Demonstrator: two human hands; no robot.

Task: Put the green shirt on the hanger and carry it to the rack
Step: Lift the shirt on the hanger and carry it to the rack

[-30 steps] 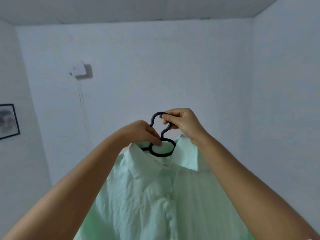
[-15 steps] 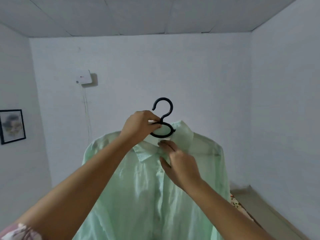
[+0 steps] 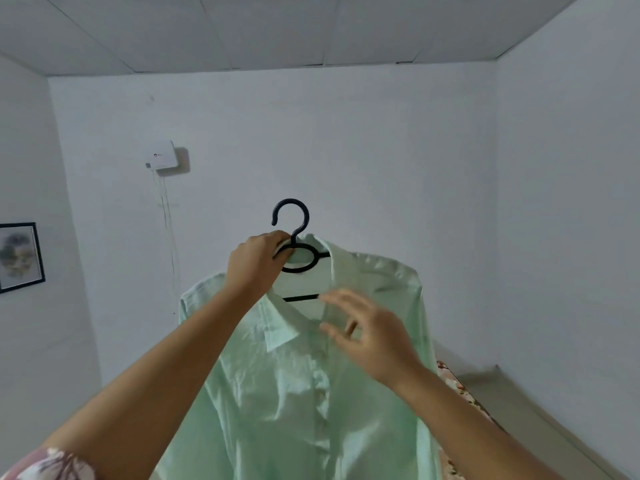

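1. Sleeve [image 3: 52,462], floral pink-and-white fabric, on the left arm in the lower left corner; the nearest item I see from my station.
2. Right hand [image 3: 375,341], motion-blurred, raised in front of the shirt just below the collar. Fingers are spread and mostly straight, holding nothing. I cannot tell whether the fingertips touch the cloth.
3. Pale green button-front shirt of crinkled woven cloth [image 3: 294,403], hanging in mid-air in front of me. Both shoulders are draped over the hanger, the collar is open, and the button placket runs down the middle. The lower hem is out of frame.
4. Left hand [image 3: 256,265], arm stretched up and forward, fingers curled tight round the hanger's neck where the hook meets the ring. It bears the hanger and shirt.
5. Black plastic hanger with a round hook, a ring below it and a thin crossbar [image 3: 298,270]. The hook stands upright and free above the left hand. The ring and part of the crossbar show inside the open collar; the arms are hidden under the shirt.
6. Strip of red-brown and white patterned fabric [image 3: 457,386], low on the right, just behind the shirt's edge.
7. White rectangular box [image 3: 162,158], mounted on the far wall, with thin cables hanging beneath it.
8. Black-framed picture [image 3: 20,258], on the left wall; its subject is too blurred for me to read.
9. White panelled ceiling [image 3: 311,29].
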